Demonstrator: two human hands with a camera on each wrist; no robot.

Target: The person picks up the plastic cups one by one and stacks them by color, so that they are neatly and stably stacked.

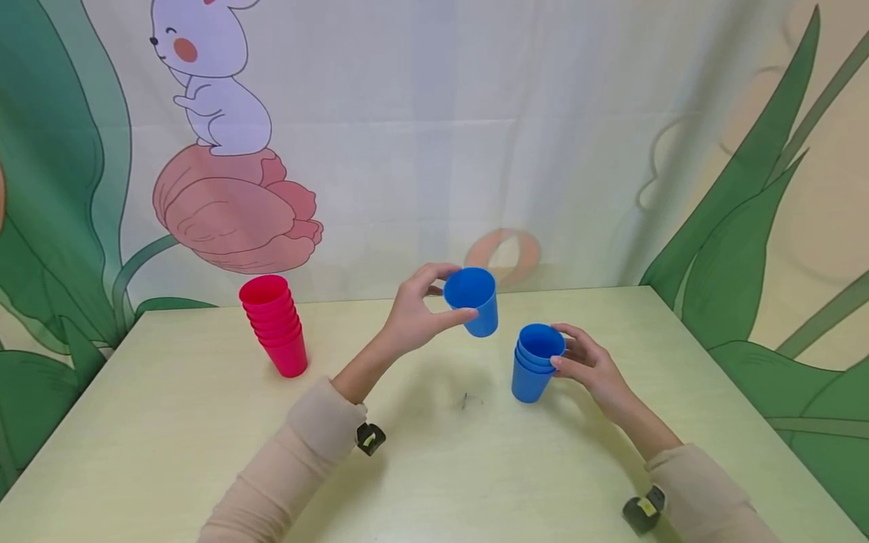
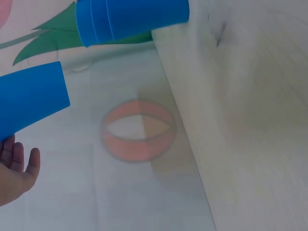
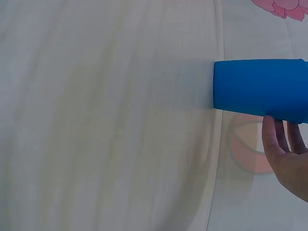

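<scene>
My left hand (image 1: 419,311) holds a single blue cup (image 1: 483,320) upright above the back part of the table, thumb on the near side and fingers on the far side. To its right, my right hand (image 1: 592,368) grips a stack of nested blue cups (image 1: 530,383) near the rim, from the right side. The stack's mouth faces up; whether its base touches the table I cannot tell. In the left wrist view, the lone blue cup (image 2: 31,98) and the blue stack (image 2: 144,18) are apart. The right wrist view shows fingers (image 3: 272,137) against the blue stack (image 3: 260,89).
A tall stack of nested red cups (image 1: 288,354) stands at the table's back left, leaning slightly. Dark marks (image 1: 465,400) lie on the pale table (image 1: 434,483) between the hands. Behind the table hangs a printed curtain (image 1: 380,151).
</scene>
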